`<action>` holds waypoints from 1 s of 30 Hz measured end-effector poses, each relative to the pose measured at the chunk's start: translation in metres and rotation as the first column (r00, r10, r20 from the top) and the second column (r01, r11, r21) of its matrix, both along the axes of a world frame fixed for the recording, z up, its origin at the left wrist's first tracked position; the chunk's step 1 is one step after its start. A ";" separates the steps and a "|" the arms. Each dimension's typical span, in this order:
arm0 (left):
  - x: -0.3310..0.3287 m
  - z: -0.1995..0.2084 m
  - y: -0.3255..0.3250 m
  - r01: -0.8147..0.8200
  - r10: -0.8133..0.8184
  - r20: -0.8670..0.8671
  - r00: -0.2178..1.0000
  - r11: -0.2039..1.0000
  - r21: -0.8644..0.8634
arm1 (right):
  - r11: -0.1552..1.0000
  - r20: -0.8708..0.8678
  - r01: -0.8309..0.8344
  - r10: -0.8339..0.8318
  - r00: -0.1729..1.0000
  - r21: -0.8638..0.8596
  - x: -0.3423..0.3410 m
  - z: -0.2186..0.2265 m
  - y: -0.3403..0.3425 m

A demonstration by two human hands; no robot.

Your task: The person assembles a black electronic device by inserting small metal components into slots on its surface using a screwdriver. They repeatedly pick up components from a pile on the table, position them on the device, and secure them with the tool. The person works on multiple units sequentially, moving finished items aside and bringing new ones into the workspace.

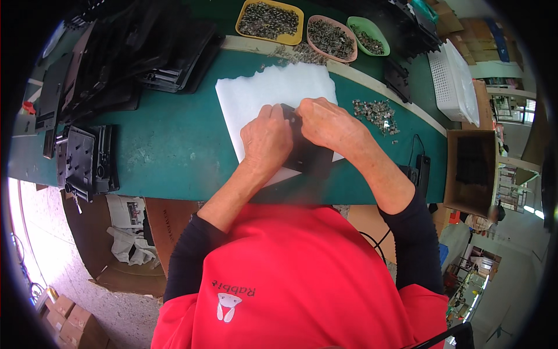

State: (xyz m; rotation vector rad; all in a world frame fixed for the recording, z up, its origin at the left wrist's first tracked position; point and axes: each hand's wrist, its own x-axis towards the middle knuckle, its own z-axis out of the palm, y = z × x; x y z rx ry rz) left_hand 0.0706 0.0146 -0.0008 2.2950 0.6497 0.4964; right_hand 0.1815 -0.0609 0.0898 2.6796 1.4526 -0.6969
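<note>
A flat black plastic panel [311, 152] lies between my hands over a white foam sheet [241, 99]. My left hand [266, 135] is closed at the panel's left side, its fingers curled around the edge. At the panel's far right edge, my right hand [326, 123] is closed with thumb and fingers pressed together. Whatever small piece those right fingertips may pinch is hidden. Right of the hands lies a loose pile of small metal clips [378, 114].
Yellow [289, 39], pink [352, 53] and green [385, 47] trays of small metal parts stand at the back. Black plastic parts [180, 70] are stacked far left, with more [87, 160] nearer. A white basket [453, 87] and cardboard box [472, 198] sit right of the green table [168, 139].
</note>
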 end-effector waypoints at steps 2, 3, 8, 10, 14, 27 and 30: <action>-0.002 -0.001 0.001 -0.009 0.009 -0.008 1.000 1.000 0.004 | 0.993 -0.032 -0.010 0.007 0.999 -0.115 -0.003 0.019 0.016; -0.001 0.000 0.001 -0.010 0.010 -0.008 1.000 1.000 0.005 | 0.985 -0.042 -0.012 0.005 0.999 -0.171 -0.004 0.026 0.021; 0.004 0.005 -0.001 -0.017 0.022 -0.083 0.996 0.998 0.056 | 0.973 -0.035 -0.071 0.065 0.997 -0.219 0.003 0.025 0.027; 0.006 0.002 0.001 -0.011 0.017 -0.065 0.998 0.996 0.090 | 0.984 -0.008 -0.120 0.119 0.993 -0.129 0.012 0.019 0.017; -0.001 0.007 0.002 -0.041 0.044 -0.022 0.999 0.993 0.112 | 0.993 -0.168 -0.023 0.043 0.985 0.118 0.024 -0.007 -0.023; 0.034 0.083 0.053 0.629 -0.632 -0.112 0.767 0.774 -0.068 | 0.682 -0.209 0.331 -0.258 0.943 0.652 0.125 -0.071 -0.077; 0.054 0.094 0.047 0.809 -0.808 -0.299 0.507 0.566 -0.159 | 0.665 -0.166 0.313 -0.275 0.947 0.678 0.141 -0.082 -0.046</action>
